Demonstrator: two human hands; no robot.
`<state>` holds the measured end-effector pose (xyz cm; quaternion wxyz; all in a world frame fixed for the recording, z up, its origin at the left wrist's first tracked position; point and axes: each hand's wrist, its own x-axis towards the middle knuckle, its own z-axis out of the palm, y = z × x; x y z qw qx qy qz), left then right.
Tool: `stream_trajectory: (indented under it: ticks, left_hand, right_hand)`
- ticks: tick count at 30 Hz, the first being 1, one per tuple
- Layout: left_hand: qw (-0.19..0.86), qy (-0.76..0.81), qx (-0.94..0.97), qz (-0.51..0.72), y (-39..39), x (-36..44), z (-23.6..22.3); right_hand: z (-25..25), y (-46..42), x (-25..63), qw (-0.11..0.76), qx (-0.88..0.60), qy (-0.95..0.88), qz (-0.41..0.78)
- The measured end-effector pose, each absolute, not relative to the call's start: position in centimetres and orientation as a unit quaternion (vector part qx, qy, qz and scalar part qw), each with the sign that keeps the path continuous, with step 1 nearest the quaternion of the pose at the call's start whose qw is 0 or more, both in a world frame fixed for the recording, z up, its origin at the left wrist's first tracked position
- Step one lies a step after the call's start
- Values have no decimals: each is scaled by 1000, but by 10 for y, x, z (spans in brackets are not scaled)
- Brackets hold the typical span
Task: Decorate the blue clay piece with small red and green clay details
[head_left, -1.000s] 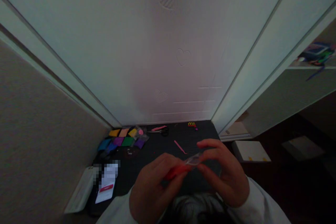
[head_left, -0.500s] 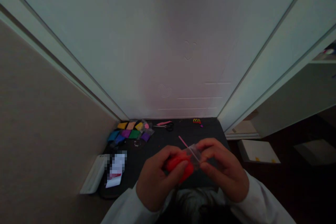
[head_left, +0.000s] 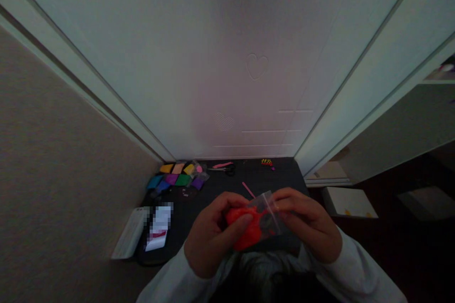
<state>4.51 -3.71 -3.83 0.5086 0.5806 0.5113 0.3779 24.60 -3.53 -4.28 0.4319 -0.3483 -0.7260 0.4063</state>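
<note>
Between my two hands is a clear zip bag with a soft orange-red lump inside, which looks like modelling clay. My left hand grips the filled part, thumb on top and fingers beneath. At the zip end, my right hand pinches the bag's edge between thumb and fingers. Just beyond the bag, a thin pink stick-like tool lies on the dark table.
Several coloured packets lie at the back left. Scissors and a pink tool are by the white panel. A small red piece with yellow dots sits at the back right. A phone and a white object are at the left edge.
My right hand has shifted slightly right, and the zip end of the bag now shows stretched flatter. My left hand keeps its grip on the filled part.
</note>
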Motion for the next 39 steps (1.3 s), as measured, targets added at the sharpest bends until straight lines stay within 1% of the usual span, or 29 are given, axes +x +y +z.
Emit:
stream_trajectory:
  ticks: [4, 10, 15, 19, 27, 31, 34, 37, 39]
  left_hand:
    - [537, 499, 582, 352, -38, 44, -38]
    - [554, 501, 578, 327, -40, 43, -44]
    - [553, 506, 576, 325, -43, 44, -48]
    - [571, 500, 566, 322, -45, 45, -48]
    - [565, 509, 559, 330, -45, 46, -53]
    - [557, 513, 568, 321, -45, 44, -52]
    - [549, 522, 561, 333, -43, 41, -50]
    - [544, 546, 516, 374, -40, 37, -49]
    - [544, 560, 485, 394, -38, 35, -51]
  right_hand:
    - [-44, -32, 249, 426, -331, -756, 370]
    - [-49, -35, 247, 389, -353, -793, 309]
    - [-50, -38, 241, 395, -343, -807, 273]
    - [-51, -40, 239, 399, -344, -807, 268]
    - [-58, -40, 234, 377, -348, -802, 305]
    - [-58, -40, 233, 383, -334, -785, 355]
    - [-58, -39, 242, 410, -336, -738, 418]
    - [-61, -38, 256, 461, -375, -629, 501]
    - [-64, -37, 264, 489, -394, -567, 534]
